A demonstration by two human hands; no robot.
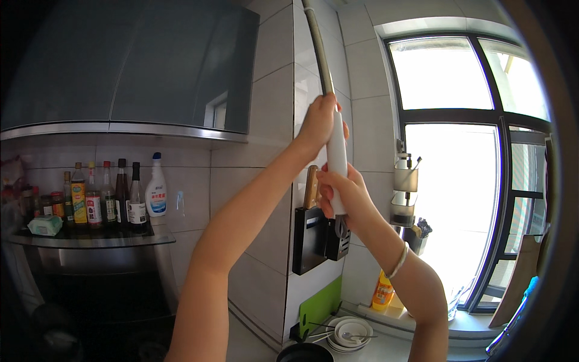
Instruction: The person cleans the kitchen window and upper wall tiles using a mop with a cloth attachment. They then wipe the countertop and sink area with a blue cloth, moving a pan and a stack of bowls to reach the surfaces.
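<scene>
Both my arms reach up in front of a tiled wall corner. A long pole (320, 50) with a white handle (336, 140) runs upward past the top of the picture, so its far end is out of sight. My left hand (320, 118) grips it where the metal-coloured tube meets the white part. Lower down, my right hand (344, 192) is closed around the bottom of the white handle. A grey loop (341, 227) hangs from the handle's lower end. Behind my right hand, a wooden-handled knife (311, 186) stands in a black wall-mounted knife holder (310, 242).
Dark cabinets (181, 68) hang at upper left, above a glass shelf (104, 240) with several bottles and a spray bottle (156, 190). A bright window (448, 203) is at right. Below are a green cutting board (321, 298), stacked bowls (350, 332) and a black pan (305, 353).
</scene>
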